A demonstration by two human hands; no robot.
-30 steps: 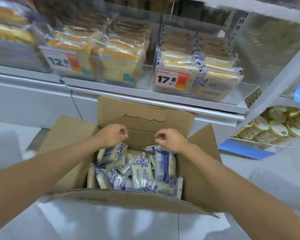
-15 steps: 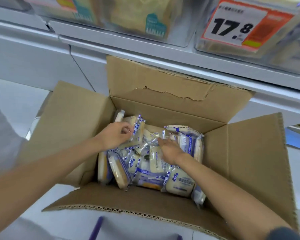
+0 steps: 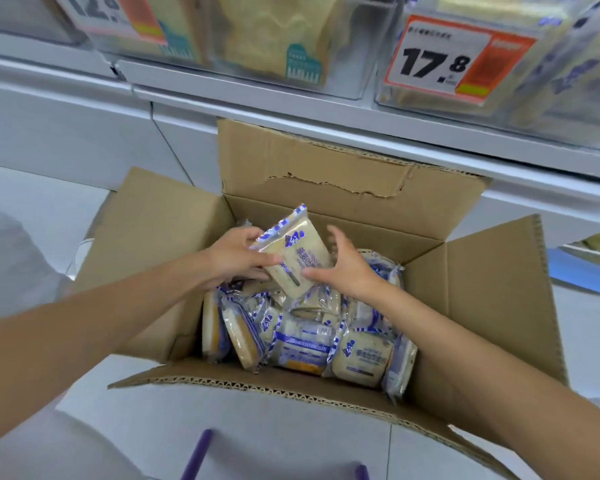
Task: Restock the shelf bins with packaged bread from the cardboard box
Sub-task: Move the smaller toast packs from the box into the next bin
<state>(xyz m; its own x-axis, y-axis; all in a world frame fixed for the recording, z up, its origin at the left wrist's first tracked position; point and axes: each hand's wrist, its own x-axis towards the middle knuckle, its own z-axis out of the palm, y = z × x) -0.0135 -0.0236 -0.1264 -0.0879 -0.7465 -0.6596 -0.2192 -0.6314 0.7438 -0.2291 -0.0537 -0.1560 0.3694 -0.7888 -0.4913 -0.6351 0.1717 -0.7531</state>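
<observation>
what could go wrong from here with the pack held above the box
1. The left hand holds the raised bread pack by one side, while the right hand only touches it with spread fingers; the slick wrapper might slip from that grip down into the cardboard box.
2. The shelf edge runs just above the box's back flap, so a careless lift could knock the pack against it.
</observation>
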